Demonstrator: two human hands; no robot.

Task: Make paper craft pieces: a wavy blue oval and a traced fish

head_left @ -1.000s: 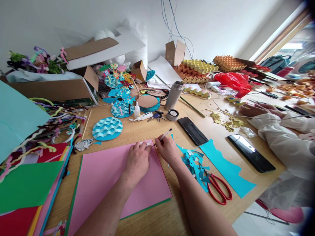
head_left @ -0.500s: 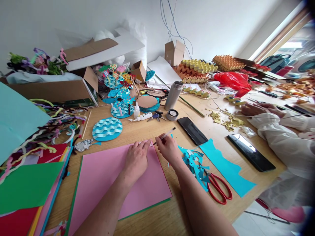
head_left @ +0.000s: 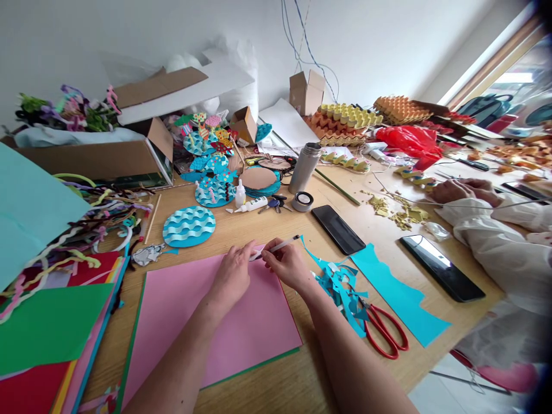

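A large pink paper sheet [head_left: 172, 310] lies on the table in front of me, with a green edge showing beneath it. My left hand [head_left: 233, 271] rests on its upper part, palm down with fingers extended. By those fingertips is a small pale paper piece [head_left: 255, 256], partly covered by the hand. My right hand [head_left: 287, 263] pinches a pen [head_left: 282, 245], its tip down at the small piece near the sheet's top right corner. To the right lie blue paper scraps [head_left: 338, 282] and red-handled scissors [head_left: 386, 330].
A phone [head_left: 338, 229] and a jagged blue paper strip [head_left: 401, 296] lie right of the sheet. Behind stand an uncapped metal flask [head_left: 305, 168], glue bottles [head_left: 240, 194] and a wavy blue disc [head_left: 188, 226]. At far right are another person's hands [head_left: 466, 190] and a second phone [head_left: 440, 267].
My right hand has shifted left with the pen, whose tip now meets the small paper piece. My left hand has slid slightly left and its fingers have moved back from the sheet's corner.
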